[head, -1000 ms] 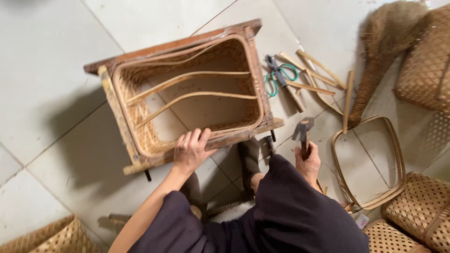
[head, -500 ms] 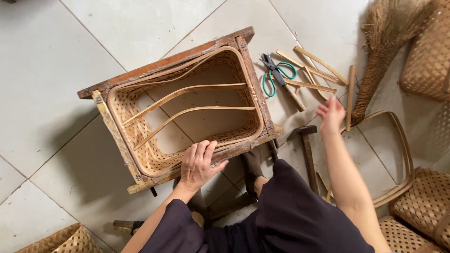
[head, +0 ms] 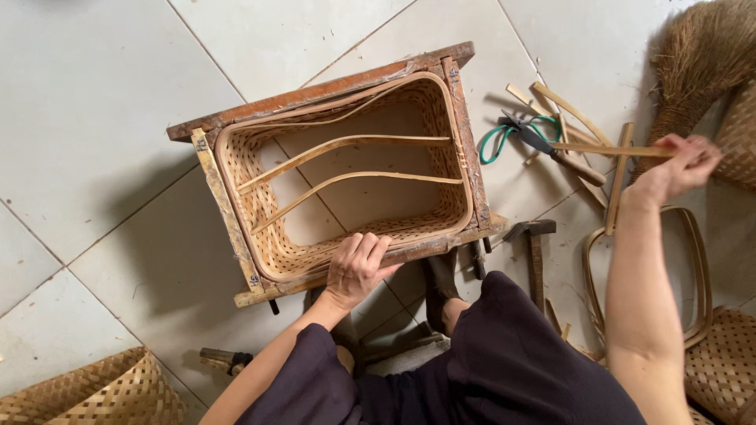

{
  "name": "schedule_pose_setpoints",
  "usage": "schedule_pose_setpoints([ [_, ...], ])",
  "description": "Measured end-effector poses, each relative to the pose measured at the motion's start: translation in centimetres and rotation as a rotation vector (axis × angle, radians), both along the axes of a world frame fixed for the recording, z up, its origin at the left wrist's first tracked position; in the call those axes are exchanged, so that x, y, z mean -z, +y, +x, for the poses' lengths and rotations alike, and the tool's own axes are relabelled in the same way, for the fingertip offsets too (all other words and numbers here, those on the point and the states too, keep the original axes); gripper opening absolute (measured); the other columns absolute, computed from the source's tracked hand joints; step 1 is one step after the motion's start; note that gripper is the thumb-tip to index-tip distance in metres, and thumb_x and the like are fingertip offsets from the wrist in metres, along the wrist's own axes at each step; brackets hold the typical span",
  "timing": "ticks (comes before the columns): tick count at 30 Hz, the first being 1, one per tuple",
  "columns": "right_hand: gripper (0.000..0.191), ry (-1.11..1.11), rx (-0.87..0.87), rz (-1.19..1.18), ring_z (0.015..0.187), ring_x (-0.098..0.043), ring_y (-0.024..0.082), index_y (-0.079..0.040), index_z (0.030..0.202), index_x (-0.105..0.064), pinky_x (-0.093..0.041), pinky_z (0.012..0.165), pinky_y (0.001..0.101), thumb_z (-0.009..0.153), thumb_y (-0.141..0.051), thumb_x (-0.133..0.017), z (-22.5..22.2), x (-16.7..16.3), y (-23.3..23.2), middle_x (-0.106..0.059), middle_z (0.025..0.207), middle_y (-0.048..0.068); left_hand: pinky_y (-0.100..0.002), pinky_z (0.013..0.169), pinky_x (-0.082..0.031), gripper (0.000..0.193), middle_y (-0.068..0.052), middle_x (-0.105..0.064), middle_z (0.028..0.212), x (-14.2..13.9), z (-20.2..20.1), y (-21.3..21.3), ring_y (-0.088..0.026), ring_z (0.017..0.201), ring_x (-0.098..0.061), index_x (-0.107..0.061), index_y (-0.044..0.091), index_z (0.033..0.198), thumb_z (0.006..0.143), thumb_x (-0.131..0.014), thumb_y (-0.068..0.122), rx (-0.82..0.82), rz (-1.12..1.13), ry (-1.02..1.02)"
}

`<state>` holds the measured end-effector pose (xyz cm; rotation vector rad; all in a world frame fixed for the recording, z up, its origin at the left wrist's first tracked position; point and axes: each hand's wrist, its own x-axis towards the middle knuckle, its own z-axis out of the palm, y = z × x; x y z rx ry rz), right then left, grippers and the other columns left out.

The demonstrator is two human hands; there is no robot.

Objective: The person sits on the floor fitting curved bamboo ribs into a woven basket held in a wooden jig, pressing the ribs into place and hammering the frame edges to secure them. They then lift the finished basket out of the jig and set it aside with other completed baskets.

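Observation:
A woven bamboo basket (head: 441, 118) sits inside a rectangular wooden frame (head: 315, 90) on the tiled floor. Two curved bamboo strips (head: 354, 144) span its inside. My left hand (head: 358, 267) rests flat on the near rim of the frame and holds nothing. Stretched out to the right, my right hand (head: 681, 165) pinches the end of a thin bamboo strip (head: 610, 149) that points left, above a pile of loose strips. A hammer (head: 534, 244) lies on the floor between the frame and my right arm.
Green-handled shears (head: 512, 134) and a wooden-handled tool lie beside the loose strips. A bent bamboo hoop (head: 697, 267) lies under my right arm. A broom (head: 701, 63) is at top right. Woven baskets (head: 87, 393) stand at bottom left and right.
My right hand put the hammer down on the floor, reached out to the right and took hold of a thin bamboo strip. My left hand stayed on the frame.

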<state>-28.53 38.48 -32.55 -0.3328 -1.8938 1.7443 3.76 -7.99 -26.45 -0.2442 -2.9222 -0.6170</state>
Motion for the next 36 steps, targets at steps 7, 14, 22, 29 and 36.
schedule_pose_setpoints([
  [7,0.037,0.127,-0.398,0.51,0.06,-0.048,0.008,-0.002,0.12,-0.068,-0.045,0.049,0.0256,0.128,-0.03,-0.045,-4.0,-7.3,-6.8,-0.058,0.09,0.002,-0.034,0.08,-0.052,0.056,-0.004,-0.053,0.092,-0.1,-0.1,-0.1,-0.02,0.088,-0.056,-0.067,0.007,0.11,0.072,-0.086,0.042,0.012,0.009,-0.006],
  [14,0.031,0.07,-0.888,0.811,0.09,-0.059,0.01,0.003,0.121,-0.056,-0.053,0.068,0.0293,0.122,-0.019,-0.034,2.0,-11.0,-19.8,-0.066,0.099,0.002,-0.037,0.076,-0.051,0.054,-0.007,-0.055,0.089,-1.5,-0.6,-0.4,-0.023,0.085,-0.056,-0.069,0.003,0.11,0.077,-0.079,0.044,0.017,0.049,-0.036],
  [22,0.034,-0.067,-0.701,1.32,0.097,-0.061,0.031,-0.001,0.132,-0.059,-0.051,0.083,0.045,0.106,-0.023,-0.06,7.3,0.2,-13.6,-0.064,0.107,0.018,-0.038,0.08,-0.052,0.025,-0.003,-0.061,0.094,-2.0,-1.2,-0.3,-0.023,0.091,-0.06,-0.076,0.012,0.107,0.089,-0.076,0.03,-0.172,0.394,-0.187],
  [29,0.021,-0.597,-0.673,0.909,0.087,-0.07,0.026,-0.002,0.109,-0.066,-0.056,0.081,0.0381,0.098,-0.019,-0.073,19.1,4.0,-5.1,-0.072,0.101,0.015,-0.038,0.079,-0.053,0.027,-0.001,-0.064,0.093,-2.0,-1.3,-0.3,-0.023,0.091,-0.062,-0.078,0.013,0.105,0.083,-0.08,0.029,-0.225,0.443,-0.226],
  [36,0.027,-0.763,-0.614,0.847,0.079,-0.072,0.027,-0.002,0.112,-0.065,-0.057,0.074,0.0381,0.091,-0.016,-0.074,26.2,5.7,-2.8,-0.073,0.093,0.015,-0.037,0.075,-0.053,0.027,-0.001,-0.062,0.092,-1.9,-1.0,0.2,-0.021,0.087,-0.062,-0.077,0.013,0.105,0.082,-0.081,0.026,-0.216,0.349,-0.116],
])
